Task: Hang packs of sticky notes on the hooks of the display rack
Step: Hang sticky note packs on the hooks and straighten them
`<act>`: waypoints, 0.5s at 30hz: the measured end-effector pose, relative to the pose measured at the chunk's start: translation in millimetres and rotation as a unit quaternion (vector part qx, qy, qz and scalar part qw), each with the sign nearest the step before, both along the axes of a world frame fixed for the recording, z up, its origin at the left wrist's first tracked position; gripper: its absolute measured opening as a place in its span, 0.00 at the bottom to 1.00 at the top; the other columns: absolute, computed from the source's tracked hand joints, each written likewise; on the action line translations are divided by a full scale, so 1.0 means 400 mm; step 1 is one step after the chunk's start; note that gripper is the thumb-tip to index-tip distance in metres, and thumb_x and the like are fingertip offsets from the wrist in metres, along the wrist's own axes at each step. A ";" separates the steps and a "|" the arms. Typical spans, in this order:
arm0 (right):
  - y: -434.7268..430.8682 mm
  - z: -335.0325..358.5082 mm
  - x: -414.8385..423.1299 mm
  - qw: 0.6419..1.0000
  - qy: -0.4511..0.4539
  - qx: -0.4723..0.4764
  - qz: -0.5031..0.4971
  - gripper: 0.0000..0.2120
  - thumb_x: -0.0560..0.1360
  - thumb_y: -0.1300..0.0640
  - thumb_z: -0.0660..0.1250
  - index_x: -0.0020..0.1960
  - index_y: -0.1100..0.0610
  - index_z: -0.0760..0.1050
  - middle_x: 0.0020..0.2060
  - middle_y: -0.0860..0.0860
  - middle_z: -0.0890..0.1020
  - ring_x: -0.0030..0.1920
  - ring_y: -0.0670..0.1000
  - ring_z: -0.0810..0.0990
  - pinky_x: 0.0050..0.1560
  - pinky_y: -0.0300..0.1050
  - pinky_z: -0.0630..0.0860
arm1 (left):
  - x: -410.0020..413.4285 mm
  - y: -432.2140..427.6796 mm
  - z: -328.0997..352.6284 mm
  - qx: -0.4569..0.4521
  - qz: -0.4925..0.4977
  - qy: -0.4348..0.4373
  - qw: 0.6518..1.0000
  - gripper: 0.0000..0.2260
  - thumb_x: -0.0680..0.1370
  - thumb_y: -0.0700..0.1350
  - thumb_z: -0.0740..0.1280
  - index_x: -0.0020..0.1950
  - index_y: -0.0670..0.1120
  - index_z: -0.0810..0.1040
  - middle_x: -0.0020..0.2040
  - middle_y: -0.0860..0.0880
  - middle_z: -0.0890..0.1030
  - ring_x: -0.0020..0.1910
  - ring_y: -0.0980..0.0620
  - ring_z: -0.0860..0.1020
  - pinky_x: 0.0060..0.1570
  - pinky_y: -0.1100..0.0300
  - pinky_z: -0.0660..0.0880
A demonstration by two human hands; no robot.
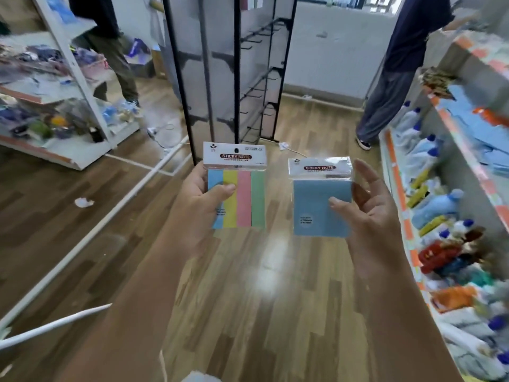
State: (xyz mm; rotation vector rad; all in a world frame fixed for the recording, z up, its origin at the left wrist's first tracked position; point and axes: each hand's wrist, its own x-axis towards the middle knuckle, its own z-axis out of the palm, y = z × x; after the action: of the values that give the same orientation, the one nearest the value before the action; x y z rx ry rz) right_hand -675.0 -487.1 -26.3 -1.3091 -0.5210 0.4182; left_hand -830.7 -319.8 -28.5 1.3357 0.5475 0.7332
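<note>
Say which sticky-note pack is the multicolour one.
The striped pack in the left hand: blue, yellow, pink, green strips. The blue pack in the right hand is one colour.

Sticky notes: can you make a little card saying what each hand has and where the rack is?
left hand: holds the striped pack, thumb on its front
right hand: pinches the blue pack
display rack: black, straight ahead, beyond both packs
hooks: the ones in view look bare
packs hung: none yet
</note>
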 end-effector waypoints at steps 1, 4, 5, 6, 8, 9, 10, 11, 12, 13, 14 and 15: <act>0.028 0.006 0.055 1.000 -0.002 0.000 0.011 0.30 0.74 0.73 0.63 0.69 0.48 0.67 0.53 0.50 0.83 0.47 0.45 0.82 0.41 0.38 0.78 | 0.050 0.023 0.007 0.000 0.002 0.000 1.000 0.14 0.79 0.32 0.62 0.57 0.50 0.76 0.47 0.51 0.85 0.42 0.53 0.84 0.39 0.61 0.80; 0.110 0.009 0.202 0.999 -0.008 -0.011 0.034 0.28 0.75 0.73 0.63 0.63 0.43 0.71 0.56 0.52 0.81 0.49 0.47 0.81 0.42 0.40 0.79 | 0.194 0.096 0.010 -0.002 0.002 -0.006 1.000 0.13 0.79 0.32 0.62 0.58 0.48 0.76 0.49 0.49 0.85 0.45 0.52 0.83 0.41 0.60 0.79; 0.137 0.008 0.243 0.999 -0.013 -0.017 0.039 0.27 0.75 0.73 0.62 0.61 0.43 0.72 0.56 0.52 0.81 0.49 0.47 0.81 0.41 0.40 0.79 | 0.236 0.120 0.007 -0.003 0.001 -0.009 1.000 0.13 0.78 0.33 0.63 0.59 0.47 0.76 0.50 0.48 0.85 0.46 0.51 0.83 0.42 0.59 0.80; 0.174 0.006 0.295 0.999 -0.019 -0.022 0.043 0.27 0.75 0.73 0.62 0.60 0.43 0.73 0.56 0.52 0.81 0.48 0.46 0.81 0.41 0.39 0.78 | 0.288 0.156 0.002 -0.006 0.001 -0.015 1.000 0.13 0.77 0.34 0.65 0.59 0.47 0.76 0.51 0.48 0.85 0.47 0.50 0.83 0.43 0.58 0.80; 0.247 0.002 0.394 0.998 -0.033 -0.036 0.048 0.25 0.75 0.74 0.61 0.57 0.44 0.75 0.56 0.53 0.80 0.45 0.44 0.80 0.39 0.37 0.77 | 0.391 0.230 -0.013 -0.006 0.001 -0.024 1.000 0.15 0.72 0.38 0.66 0.59 0.47 0.76 0.51 0.48 0.85 0.47 0.50 0.83 0.44 0.57 0.80; 0.286 0.000 0.443 0.997 -0.040 -0.043 0.051 0.24 0.75 0.73 0.61 0.56 0.45 0.75 0.55 0.52 0.80 0.44 0.44 0.80 0.38 0.37 0.77 | 0.443 0.269 -0.018 -0.003 -0.001 -0.026 1.000 0.16 0.71 0.40 0.65 0.59 0.47 0.75 0.51 0.49 0.85 0.48 0.51 0.83 0.44 0.58 0.80; 0.321 -0.001 0.484 0.997 -0.044 -0.049 0.051 0.23 0.75 0.73 0.61 0.56 0.46 0.76 0.55 0.52 0.80 0.43 0.43 0.80 0.36 0.36 0.76 | 0.488 0.304 -0.022 0.000 -0.006 -0.029 1.000 0.16 0.71 0.40 0.65 0.59 0.47 0.75 0.51 0.50 0.85 0.48 0.51 0.83 0.43 0.59 0.80; 0.366 -0.002 0.536 0.996 -0.045 -0.052 0.050 0.22 0.75 0.73 0.61 0.55 0.47 0.76 0.55 0.52 0.80 0.42 0.42 0.80 0.35 0.35 0.75 | 0.544 0.348 -0.025 0.002 -0.011 -0.035 0.999 0.17 0.71 0.40 0.65 0.59 0.48 0.75 0.50 0.50 0.85 0.47 0.51 0.83 0.42 0.59 0.80; 0.407 -0.001 0.582 0.997 -0.042 -0.055 0.045 0.21 0.76 0.73 0.61 0.55 0.47 0.76 0.55 0.52 0.80 0.41 0.41 0.79 0.35 0.35 0.75 | 0.597 0.391 -0.026 0.001 -0.016 -0.039 0.999 0.17 0.71 0.39 0.65 0.59 0.48 0.75 0.50 0.50 0.85 0.47 0.52 0.83 0.41 0.59 0.79; 0.449 0.002 0.631 0.997 -0.036 -0.057 0.038 0.20 0.76 0.72 0.61 0.55 0.48 0.76 0.56 0.52 0.80 0.40 0.40 0.79 0.34 0.35 0.75 | 0.653 0.438 -0.023 0.000 -0.018 -0.041 0.999 0.17 0.70 0.39 0.64 0.59 0.48 0.75 0.50 0.50 0.85 0.47 0.52 0.83 0.42 0.59 0.79; 0.490 0.006 0.679 0.997 -0.029 -0.057 0.031 0.20 0.76 0.72 0.61 0.54 0.48 0.77 0.56 0.52 0.79 0.39 0.40 0.80 0.33 0.35 0.75 | 0.706 0.483 -0.015 0.001 -0.018 -0.040 0.999 0.18 0.70 0.39 0.64 0.59 0.48 0.75 0.49 0.50 0.85 0.47 0.52 0.83 0.42 0.59 0.79; 0.524 0.013 0.717 0.998 -0.024 -0.056 0.023 0.19 0.76 0.71 0.62 0.54 0.49 0.77 0.56 0.52 0.79 0.39 0.40 0.80 0.33 0.35 0.75 | 0.752 0.521 -0.005 0.005 -0.016 -0.039 0.999 0.18 0.70 0.38 0.65 0.58 0.48 0.75 0.49 0.50 0.85 0.46 0.52 0.83 0.42 0.59 0.79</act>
State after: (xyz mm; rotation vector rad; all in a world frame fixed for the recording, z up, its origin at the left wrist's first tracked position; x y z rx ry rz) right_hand -388.1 -277.4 -21.0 -1.4192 -0.5767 0.4607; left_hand -529.8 -111.4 -30.3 1.3167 0.4603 0.7604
